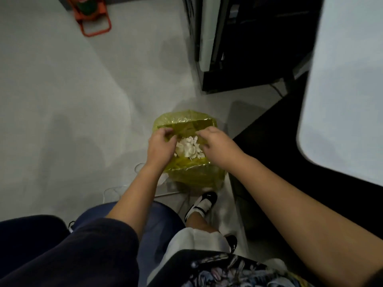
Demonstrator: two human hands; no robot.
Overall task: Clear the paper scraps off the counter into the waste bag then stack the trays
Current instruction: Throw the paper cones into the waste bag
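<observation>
A yellow waste bag (194,175) lines a small bin on the floor, below the counter's edge. White paper scraps (189,148) lie heaped inside it. My left hand (160,145) hovers over the bag's left side with its fingers curled; whether it holds a scrap or the plastic cannot be told. Over the right side, my right hand (217,143) reaches down with its fingers bent above the scraps. The white counter (348,83) fills the right of the view. No trays are in sight.
A black cabinet or shelf unit (248,48) stands at the upper right. An orange and green object (91,15) sits on the grey floor at the top left. My shoe (202,205) is just below the bin, and a chair arm (207,264) is at the bottom.
</observation>
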